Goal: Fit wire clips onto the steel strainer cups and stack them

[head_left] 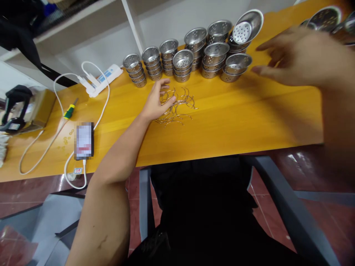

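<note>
My left hand (pixel 158 100) rests at a loose pile of thin curved metal wires (pixel 180 103), its thumb and fingers apart and no wire visibly gripped. In the air at the right, slightly blurred, is my right hand (pixel 294 55), with thumb and forefinger spread and nothing between them. It is nearest to a stack of perforated metal cups (pixel 237 63). On a stack behind, one perforated cup (pixel 248 26) lies tilted on its side. More stacks of these cups (pixel 183 61) stand in rows along the back of the table.
On the yellow table (pixel 235 122) at left lie a phone (pixel 84 140) on a white cable, a power strip (pixel 104 79), a green-yellow screwdriver (pixel 69 111) and small yellow rings (pixel 66 140). Further metal cups (pixel 324 18) stand at far right. A chair armrest (pixel 288 199) is below.
</note>
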Motion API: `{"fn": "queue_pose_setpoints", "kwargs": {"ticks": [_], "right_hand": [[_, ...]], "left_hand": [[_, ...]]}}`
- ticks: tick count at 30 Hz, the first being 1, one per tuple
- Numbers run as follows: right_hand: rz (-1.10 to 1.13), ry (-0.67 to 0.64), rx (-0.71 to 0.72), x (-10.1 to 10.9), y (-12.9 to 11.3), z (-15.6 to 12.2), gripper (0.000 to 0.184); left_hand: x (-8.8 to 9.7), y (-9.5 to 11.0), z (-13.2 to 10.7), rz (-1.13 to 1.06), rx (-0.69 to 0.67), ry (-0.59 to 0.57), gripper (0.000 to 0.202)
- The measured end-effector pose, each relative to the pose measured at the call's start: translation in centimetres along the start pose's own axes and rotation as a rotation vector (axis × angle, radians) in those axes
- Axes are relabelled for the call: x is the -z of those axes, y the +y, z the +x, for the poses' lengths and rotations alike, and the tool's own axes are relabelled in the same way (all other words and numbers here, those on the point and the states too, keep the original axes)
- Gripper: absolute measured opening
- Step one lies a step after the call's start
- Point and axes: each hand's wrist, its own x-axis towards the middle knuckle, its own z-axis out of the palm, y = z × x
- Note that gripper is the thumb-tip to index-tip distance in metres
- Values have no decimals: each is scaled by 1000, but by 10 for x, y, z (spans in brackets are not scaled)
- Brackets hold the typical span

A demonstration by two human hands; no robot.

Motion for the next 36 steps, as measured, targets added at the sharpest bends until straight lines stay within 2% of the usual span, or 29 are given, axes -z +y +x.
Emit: {"fn": "queue_pose_setpoints", "kwargs": {"ticks": [1,2,3,5,7,9,11,15,18,20,22,25,28,32,34,36], "right_hand": [[-70,-61,-20,-12,5,7,58],[-128,-107,-38,-24,9,14,65],[-167,-144,-55,-36,13,21,62],[-198,-178,-46,-55,20,29,41],[-225,-185,3,-64,25,33,22],[-272,-202,11,-65,27,34,18],[-311,-226,-44,-63,22,33,28],[-333,-199,-172,-55,-7,31,38],[-304,-158,-308,-47,-32,29,35],[-266,-135,-312,-38,-45,26,32],[-233,-112,-221,-30,-58,22,26],[-146,-77,-67,-22,-77,17,31],[38,-75,134,-29,-99,19,45],[214,-273,424,-63,-129,28,46],[226,-373,505,-88,-144,30,40],[240,-418,546,-109,-157,28,38]], "left_hand": [[0,0,0,1,0,0,99],[0,0,0,2,-1,0,99],[0,0,0,5,-5,0,97],[-1,1,0,12,-13,10,95],[-2,1,0,13,-18,18,92],[-3,2,1,11,-23,23,92],[-4,2,2,10,-25,19,92],[-4,1,2,-2,-27,16,92],[-3,1,1,-7,-21,20,91],[-3,1,1,2,-15,20,91],[-4,1,1,6,-17,14,92],[-3,2,1,-5,-31,6,94],[-3,5,2,-25,-42,-2,99],[-4,10,5,-44,-78,-13,119],[-6,8,6,-37,-107,4,127],[-8,3,7,-43,-126,47,122]]}}
